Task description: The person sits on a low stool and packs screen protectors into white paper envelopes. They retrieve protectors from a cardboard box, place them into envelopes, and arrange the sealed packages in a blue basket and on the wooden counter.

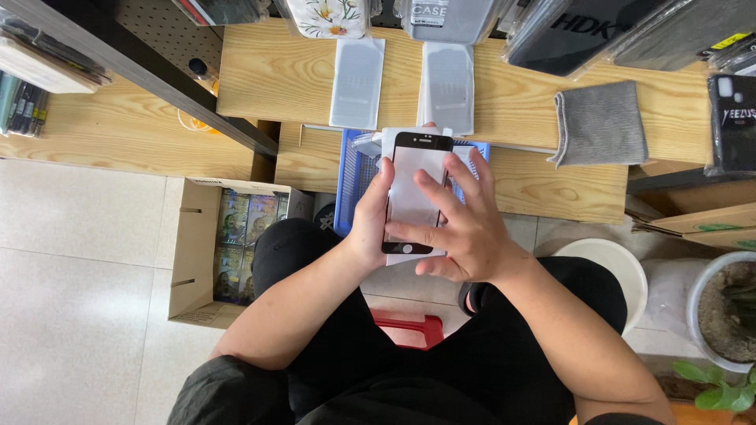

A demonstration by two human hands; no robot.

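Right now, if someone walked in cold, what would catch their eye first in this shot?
At centre, the left hand holds up a black-framed phone screen protector while the right hand lies across its face, fingers spread on it. Behind it a blue plastic basket sits against the wooden shelf, where a folded grey cloth lies to the right. Lower left, an open cardboard box stands on the tiled floor.

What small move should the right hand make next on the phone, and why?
Probably slide the right hand down the phone screen, pressing flat. Its fingers already lie across the glass, while the left hand grips the phone's edge.
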